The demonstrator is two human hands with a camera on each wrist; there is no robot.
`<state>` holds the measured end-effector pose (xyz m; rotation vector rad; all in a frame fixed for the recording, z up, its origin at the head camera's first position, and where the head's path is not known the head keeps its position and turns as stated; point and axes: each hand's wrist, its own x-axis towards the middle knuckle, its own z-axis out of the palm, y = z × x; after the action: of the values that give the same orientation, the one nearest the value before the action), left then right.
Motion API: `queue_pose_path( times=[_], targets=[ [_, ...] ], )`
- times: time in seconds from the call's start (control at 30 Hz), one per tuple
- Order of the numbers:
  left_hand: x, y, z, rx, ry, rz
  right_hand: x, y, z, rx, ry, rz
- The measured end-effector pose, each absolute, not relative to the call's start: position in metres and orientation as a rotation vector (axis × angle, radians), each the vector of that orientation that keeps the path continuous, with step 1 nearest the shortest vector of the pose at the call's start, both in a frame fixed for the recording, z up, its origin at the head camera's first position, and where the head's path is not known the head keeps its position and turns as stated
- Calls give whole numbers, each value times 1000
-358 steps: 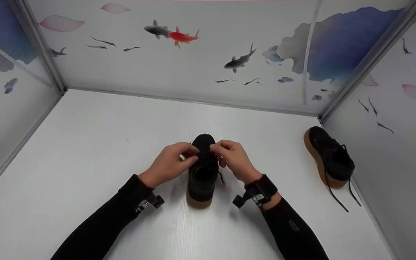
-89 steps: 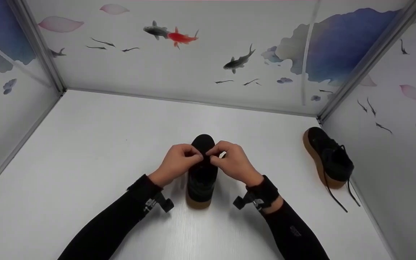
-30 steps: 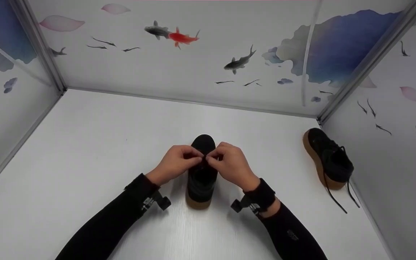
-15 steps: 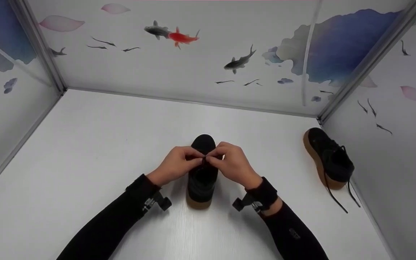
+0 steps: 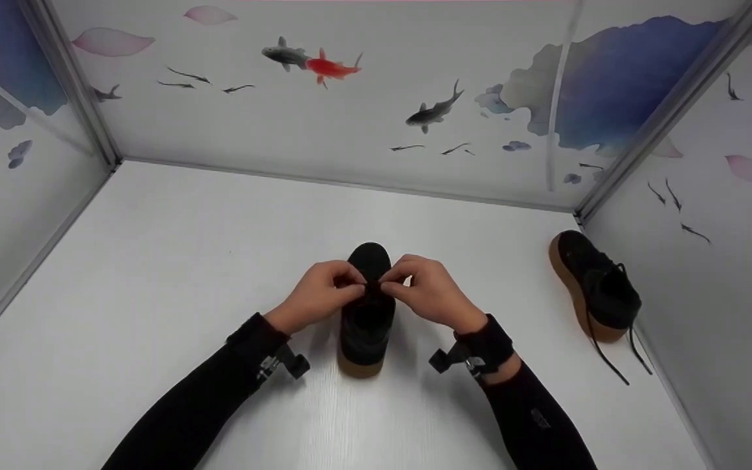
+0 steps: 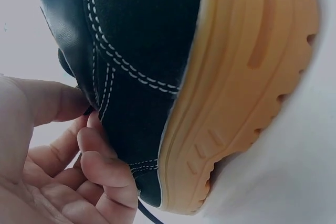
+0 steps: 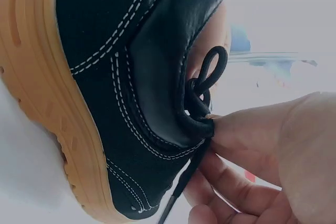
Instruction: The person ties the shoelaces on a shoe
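A black shoe (image 5: 363, 349) with a tan sole (image 6: 236, 77) and white stitching stands in the middle of the table, toe pointing away. Over its front opening, my left hand (image 5: 316, 295) pinches the black shoelace with thumb and fingers; only a dark bit of it shows at the fingertips in the left wrist view. On the shoe's other side my right hand (image 5: 433, 291) pinches the shoelace (image 7: 213, 69), which forms an upright loop above the thumb. A tipped lace end hangs below those fingers. The fingertips of both hands are slightly apart. Much of the lacing is hidden.
A second black shoe (image 5: 601, 287) with a tan sole lies tilted at the right, against the side wall, its two loose laces trailing on the white table (image 5: 173, 261). Printed panels (image 5: 350, 130) enclose the back and both sides.
Earlier the hands were at either side of the shoe, then came together over the laces. In the last half second my right hand moves slightly right, away from the left. The second shoe stays put.
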<state>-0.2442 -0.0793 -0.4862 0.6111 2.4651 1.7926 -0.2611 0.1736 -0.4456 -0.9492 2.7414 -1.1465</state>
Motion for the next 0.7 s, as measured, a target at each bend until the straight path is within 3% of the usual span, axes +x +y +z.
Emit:
queue_pose_path(
  times=[0.7],
  targets=[
    [-248,-90,-487,473,2263,1837,-260,175,-444,-916,2744,-1135]
  ],
)
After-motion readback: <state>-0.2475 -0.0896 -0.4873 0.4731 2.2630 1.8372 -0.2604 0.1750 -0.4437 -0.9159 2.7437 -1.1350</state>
